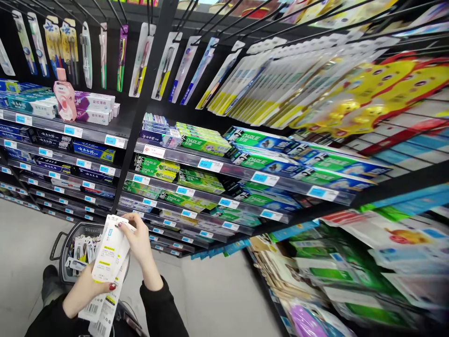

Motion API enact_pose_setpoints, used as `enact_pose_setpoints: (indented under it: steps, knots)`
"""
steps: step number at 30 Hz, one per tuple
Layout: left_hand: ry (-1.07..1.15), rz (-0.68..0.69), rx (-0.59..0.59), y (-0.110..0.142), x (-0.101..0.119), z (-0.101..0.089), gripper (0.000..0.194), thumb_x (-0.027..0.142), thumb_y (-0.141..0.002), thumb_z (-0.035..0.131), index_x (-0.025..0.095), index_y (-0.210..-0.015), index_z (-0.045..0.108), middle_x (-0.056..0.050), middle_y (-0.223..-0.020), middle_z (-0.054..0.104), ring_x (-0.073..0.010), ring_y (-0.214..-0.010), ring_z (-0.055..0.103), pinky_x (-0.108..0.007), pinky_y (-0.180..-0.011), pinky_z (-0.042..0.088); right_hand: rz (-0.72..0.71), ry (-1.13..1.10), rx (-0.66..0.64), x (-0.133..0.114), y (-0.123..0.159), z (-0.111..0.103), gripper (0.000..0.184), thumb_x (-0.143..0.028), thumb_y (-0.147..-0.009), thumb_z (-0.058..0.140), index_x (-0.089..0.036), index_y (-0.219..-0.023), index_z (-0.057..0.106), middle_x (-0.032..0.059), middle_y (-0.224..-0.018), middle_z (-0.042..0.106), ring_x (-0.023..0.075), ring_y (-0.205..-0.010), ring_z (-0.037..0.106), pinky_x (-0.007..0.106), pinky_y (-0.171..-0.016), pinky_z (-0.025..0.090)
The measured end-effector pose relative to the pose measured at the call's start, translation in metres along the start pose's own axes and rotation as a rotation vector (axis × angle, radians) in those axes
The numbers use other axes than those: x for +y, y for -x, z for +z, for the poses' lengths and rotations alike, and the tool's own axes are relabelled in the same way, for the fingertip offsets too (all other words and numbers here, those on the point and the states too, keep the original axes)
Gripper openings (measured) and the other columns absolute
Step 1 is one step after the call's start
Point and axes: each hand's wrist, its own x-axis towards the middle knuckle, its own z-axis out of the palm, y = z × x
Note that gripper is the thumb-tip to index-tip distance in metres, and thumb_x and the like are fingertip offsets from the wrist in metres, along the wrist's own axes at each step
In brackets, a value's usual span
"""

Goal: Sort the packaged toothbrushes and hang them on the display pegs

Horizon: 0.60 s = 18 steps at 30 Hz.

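Several white toothbrush packs (107, 255) are fanned out in front of me, their printed backs with yellow stripes and barcodes facing up. My left hand (86, 285) is closed around them lower down, its red-nailed thumb lying across the cards. At the top edge, my right hand (137, 234) pinches the packs between thumb and fingers. Beneath my hands stands a grey shopping basket (62, 267), with more packaged toothbrushes (82, 250) inside. Part of the basket is hidden by the packs and my forearms.
Ahead, toothbrush packs (252, 89) hang on hooks above shelves of Darlie toothpaste boxes (259, 140). A pink mouthwash bottle (65, 98) stands on the left shelf. Bagged goods (326, 262) fill a rack at the right. Grey floor (206, 290) lies between the racks and me.
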Motion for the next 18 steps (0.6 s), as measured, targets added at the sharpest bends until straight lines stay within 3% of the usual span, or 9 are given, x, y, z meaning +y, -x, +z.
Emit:
enact_pose_setpoints:
  steps: [5, 9, 12, 18]
  knots:
    - [0.449, -0.2, -0.162, 0.01, 0.005, -0.002, 0.042, 0.031, -0.059, 0.075, 0.016, -0.097, 0.065, -0.01, -0.101, 0.068, -0.0299, -0.097, 0.06, -0.04, -0.086, 0.044, 0.055, -0.179, 0.027, 0.007, 0.001, -0.001, 0.008, -0.021, -0.071, 0.061, -0.019, -0.074, 0.054, -0.0022, -0.072, 0.057, 0.0143, -0.069, 0.055, 0.024, -0.065, 0.04]
    - [0.741, -0.253, -0.339, 0.005, 0.005, -0.007, 0.055, 0.053, -0.072, 0.055, 0.011, -0.107, 0.062, -0.013, -0.107, 0.065, -0.0304, -0.103, 0.056, -0.042, -0.096, 0.035, 0.068, -0.28, 0.066, 0.013, 0.008, 0.002, 0.009, -0.025, -0.072, 0.061, -0.019, -0.075, 0.055, -0.0002, -0.073, 0.06, 0.0166, -0.073, 0.059, 0.026, -0.066, 0.043]
    - [0.766, -0.259, -0.429, 0.0, 0.005, -0.008, 0.051, 0.047, -0.082, 0.043, 0.008, -0.111, 0.059, -0.016, -0.109, 0.063, -0.031, -0.104, 0.056, -0.045, -0.097, 0.033, 0.088, -0.446, 0.064, 0.016, 0.012, 0.004, 0.011, -0.027, -0.072, 0.062, -0.02, -0.077, 0.054, 0.0029, -0.078, 0.064, 0.0222, -0.087, 0.062, 0.03, -0.071, 0.046]
    - [0.642, -0.274, -0.422, -0.001, 0.005, -0.007, 0.043, 0.034, -0.085, 0.041, 0.005, -0.112, 0.058, -0.018, -0.11, 0.062, -0.0312, -0.105, 0.055, -0.044, -0.097, 0.032, 0.018, -0.602, 0.112, 0.024, 0.022, 0.005, 0.01, -0.023, -0.073, 0.063, -0.02, -0.08, 0.058, 0.01, -0.102, 0.065, 0.0263, -0.104, 0.056, 0.041, -0.087, 0.041]
